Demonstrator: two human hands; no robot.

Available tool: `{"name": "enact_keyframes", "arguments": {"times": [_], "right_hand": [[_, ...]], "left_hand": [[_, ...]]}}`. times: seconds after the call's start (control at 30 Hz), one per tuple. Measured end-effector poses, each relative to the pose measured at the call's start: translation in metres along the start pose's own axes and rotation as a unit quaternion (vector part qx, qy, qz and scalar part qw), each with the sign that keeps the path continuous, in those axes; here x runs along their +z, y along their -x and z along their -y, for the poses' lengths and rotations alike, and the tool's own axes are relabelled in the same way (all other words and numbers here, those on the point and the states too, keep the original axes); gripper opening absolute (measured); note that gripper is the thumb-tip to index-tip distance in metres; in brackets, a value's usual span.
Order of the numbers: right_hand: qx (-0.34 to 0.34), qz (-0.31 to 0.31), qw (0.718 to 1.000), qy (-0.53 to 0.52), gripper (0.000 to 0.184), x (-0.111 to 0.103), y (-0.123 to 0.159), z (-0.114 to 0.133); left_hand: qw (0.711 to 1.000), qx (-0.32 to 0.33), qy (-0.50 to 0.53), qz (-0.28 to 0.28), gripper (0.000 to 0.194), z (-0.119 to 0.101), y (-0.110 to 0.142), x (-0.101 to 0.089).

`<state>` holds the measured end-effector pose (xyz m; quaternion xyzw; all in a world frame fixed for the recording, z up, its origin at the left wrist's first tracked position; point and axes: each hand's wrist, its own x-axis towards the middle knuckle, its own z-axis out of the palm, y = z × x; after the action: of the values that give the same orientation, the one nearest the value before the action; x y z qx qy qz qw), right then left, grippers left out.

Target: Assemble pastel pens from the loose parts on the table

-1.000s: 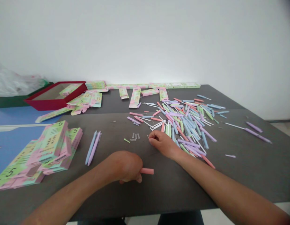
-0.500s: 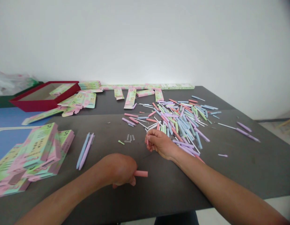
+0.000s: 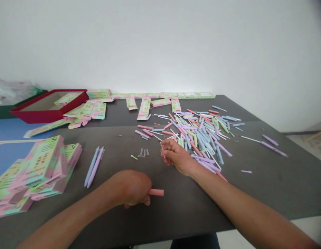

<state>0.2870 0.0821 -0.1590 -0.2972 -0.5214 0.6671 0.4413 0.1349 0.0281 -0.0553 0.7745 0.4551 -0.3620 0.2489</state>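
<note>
My left hand (image 3: pixel 137 188) is closed around a pink pen barrel (image 3: pixel 157 192), whose plain end sticks out to the right. Most of that barrel is hidden in the fist. My right hand (image 3: pixel 174 154) pinches a slim, small pen part (image 3: pixel 162 149) between thumb and fingers, at the near left edge of a heap of pen parts (image 3: pixel 201 135). The heap mixes pink, purple, blue and green barrels with white refills. Left of the right hand lie several small clear plastic pieces (image 3: pixel 141 155) and a green pen clip (image 3: pixel 134 157).
A blue pen (image 3: pixel 92 166) and a purple pen (image 3: pixel 95 167) lie side by side at left. Beyond them are stacked pen boxes (image 3: pixel 43 166), a red box (image 3: pixel 48 116) and flattened cartons (image 3: pixel 90 110). More cartons (image 3: pixel 139 95) line the wall. A purple clip (image 3: pixel 246 172) lies at right.
My right hand has shifted very slightly up, and the part in its fingers now sits at a slightly different angle. The left hand and pink barrel stay in place.
</note>
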Motion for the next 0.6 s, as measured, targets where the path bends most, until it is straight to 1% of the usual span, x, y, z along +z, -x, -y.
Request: {"name": "enact_keyframes", "arguments": {"times": [0.07, 0.1, 0.23, 0.47, 0.6], "right_hand": [[-0.006, 0.008, 1.000, -0.004, 0.032, -0.0007, 0.0004, 0.0007], [-0.009, 0.011, 1.000, -0.005, 0.032, -0.0010, 0.0005, 0.0007], [-0.011, 0.010, 1.000, -0.021, 0.026, -0.0022, 0.0000, -0.0001], [0.016, -0.010, 0.996, -0.088, 0.020, -0.0032, 0.0004, 0.0021], [0.032, -0.024, 0.995, -0.094, 0.021, -0.0031, 0.0013, 0.0042]], "left_hand": [[1.000, -0.003, -0.008, 0.007, 0.026, -0.0011, 0.0010, -0.0012], [1.000, -0.004, -0.009, 0.009, 0.027, -0.0014, 0.0014, -0.0017], [1.000, -0.007, -0.002, 0.017, 0.027, -0.0009, 0.0001, -0.0027], [1.000, -0.006, -0.022, 0.020, 0.027, -0.0027, -0.0003, -0.0045], [1.000, -0.008, -0.017, 0.018, 0.029, -0.0024, 0.0002, -0.0021]]}}
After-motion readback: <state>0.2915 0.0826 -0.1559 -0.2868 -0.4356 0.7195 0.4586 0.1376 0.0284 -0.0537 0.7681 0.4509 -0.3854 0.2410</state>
